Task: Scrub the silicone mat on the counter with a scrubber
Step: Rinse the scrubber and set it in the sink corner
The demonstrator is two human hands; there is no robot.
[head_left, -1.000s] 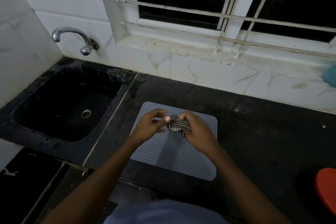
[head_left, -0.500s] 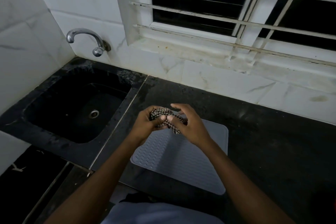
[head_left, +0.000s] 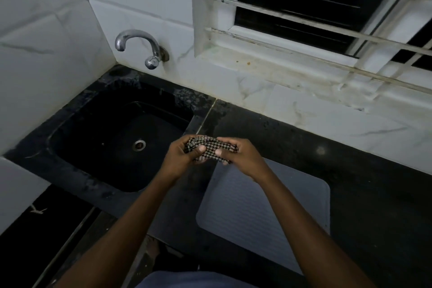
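While the left hand [head_left: 178,159] and right hand [head_left: 244,156] grip a checked cloth [head_left: 211,147], a grey mat [head_left: 257,213] lies on the black tabletop [head_left: 362,182]. A sink [head_left: 112,147] adjoins it.

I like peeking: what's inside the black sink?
A round metal drain sits low in the dark sink. The left hand covers a bit of its right side; that part is unseen.

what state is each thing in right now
left hand: grips the checkered scrubber
right hand: pinches the scrubber's other end
checkered scrubber: bunched, held above the counter
silicone mat: flat on the counter, ridged side up
tap: no water visibly running
sink: drain uncovered
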